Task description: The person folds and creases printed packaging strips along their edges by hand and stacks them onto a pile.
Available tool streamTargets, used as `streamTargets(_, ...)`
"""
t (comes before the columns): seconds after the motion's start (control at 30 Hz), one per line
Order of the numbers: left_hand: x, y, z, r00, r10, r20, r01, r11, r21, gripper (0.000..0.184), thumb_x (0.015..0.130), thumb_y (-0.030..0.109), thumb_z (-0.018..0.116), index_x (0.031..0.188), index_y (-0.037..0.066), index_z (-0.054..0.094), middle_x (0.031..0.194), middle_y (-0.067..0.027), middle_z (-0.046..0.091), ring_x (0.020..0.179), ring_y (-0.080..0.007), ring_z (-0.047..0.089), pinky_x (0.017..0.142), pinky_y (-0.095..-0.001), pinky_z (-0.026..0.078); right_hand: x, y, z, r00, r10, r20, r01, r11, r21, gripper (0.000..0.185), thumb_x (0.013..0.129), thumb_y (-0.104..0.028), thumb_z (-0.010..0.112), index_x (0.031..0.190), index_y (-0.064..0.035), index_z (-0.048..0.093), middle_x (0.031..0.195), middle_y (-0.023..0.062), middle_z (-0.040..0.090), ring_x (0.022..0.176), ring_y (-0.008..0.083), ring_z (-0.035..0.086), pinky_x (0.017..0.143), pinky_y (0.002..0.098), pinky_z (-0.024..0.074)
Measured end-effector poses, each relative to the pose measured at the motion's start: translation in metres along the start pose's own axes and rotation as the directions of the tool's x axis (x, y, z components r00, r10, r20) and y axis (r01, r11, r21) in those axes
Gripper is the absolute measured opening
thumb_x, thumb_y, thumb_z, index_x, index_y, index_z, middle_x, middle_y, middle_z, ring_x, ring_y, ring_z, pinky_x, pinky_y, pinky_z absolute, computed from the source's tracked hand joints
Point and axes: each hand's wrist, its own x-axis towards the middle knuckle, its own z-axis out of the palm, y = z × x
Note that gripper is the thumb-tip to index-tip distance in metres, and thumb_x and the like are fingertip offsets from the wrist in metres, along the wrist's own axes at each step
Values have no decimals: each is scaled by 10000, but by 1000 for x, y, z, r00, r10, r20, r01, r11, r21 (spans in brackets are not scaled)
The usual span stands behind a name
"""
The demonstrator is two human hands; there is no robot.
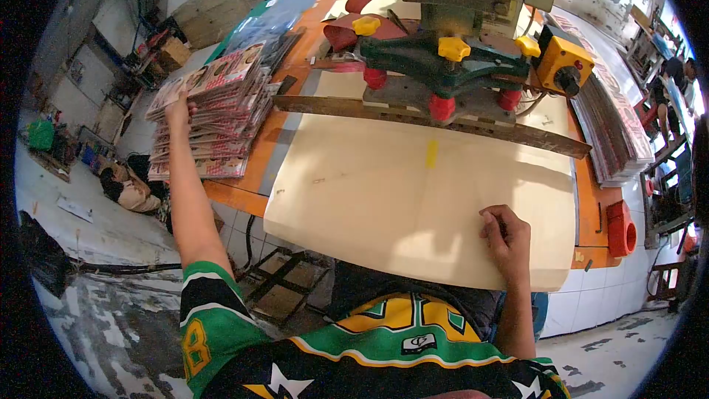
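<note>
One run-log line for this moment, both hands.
left hand: at printed sheets, grip unclear | right hand: loosely curled over cream board, contact unclear | yellow-knobbed machine: above board's far side

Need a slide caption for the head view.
Left hand at the printed stack, right hand loosely curled at the cream surface, green-armed press beyond.

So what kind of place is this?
Probably a small workshop, maybe for printing or packing. There's a big machine with yellow knobs over the table, a printed stack under the left hand, and another stack across the table.
</note>
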Motion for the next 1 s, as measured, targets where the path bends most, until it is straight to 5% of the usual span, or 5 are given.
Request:
streamTargets(0.37, 35, -40, -12, 914, 405, 22, -400, 893, 205, 474, 972, 426, 644, 1038, -41, 681, 701, -107, 639, 546, -189, 588, 565, -389, 431, 1, -5, -6, 997, 62, 55, -61, 998, -22, 170, 981, -122, 569, 979, 15, 668, 709, 141, 660, 625, 191, 671, 616, 312, 527)
streamTargets(0.57, 88, -74, -28, 989, 91, -119, -54, 958, 280, 454, 952, 445, 671, 962, -8, 646, 784, -108, 630, 682, -224, 617, 664, -424, 472, 0, -4, 0, 1000, 14, -7, -14, 1000, 17, 174, 998, -127, 586, 932, 15, 663, 630, 57, 612, 555, 107, 588, 522, 261, 450)
streamTargets(0.63, 92, -73, -24, 871, 409, -271, -329, 896, 297, 437, 939, 441, 690, 916, 10, 623, 819, -106, 627, 767, -218, 615, 721, -394, 490, 0, -2, 0, 1000, -13, -14, 13, 1000, 10, 173, 997, -126, 588, 931, 15, 664, 630, 57, 612, 555, 106, 586, 522, 262, 449)
streamTargets(0.73, 17, -11, -8, 821, 456, -343, -333, 871, 361, 442, 939, 431, 694, 973, -6, 633, 890, -101, 649, 826, -211, 615, 780, -361, 497, 0, -2, -2, 1000, -19, -10, 19, 1000, 9, 166, 994, -121, 594, 929, 15, 665, 631, 57, 612, 558, 106, 585, 525, 262, 447)
streamTargets(1.0, -72, 85, 68, 505, 764, 400, -863, 461, 207, 480, 934, 388, 689, 1291, 75, 619, 1208, -142, 656, 1126, -245, 632, 937, -364, 501, 2, -6, -6, 995, 73, 67, -71, 997, -41, 159, 971, -114, 588, 981, 16, 680, 751, 149, 680, 642, 210, 687, 631, 322, 532)
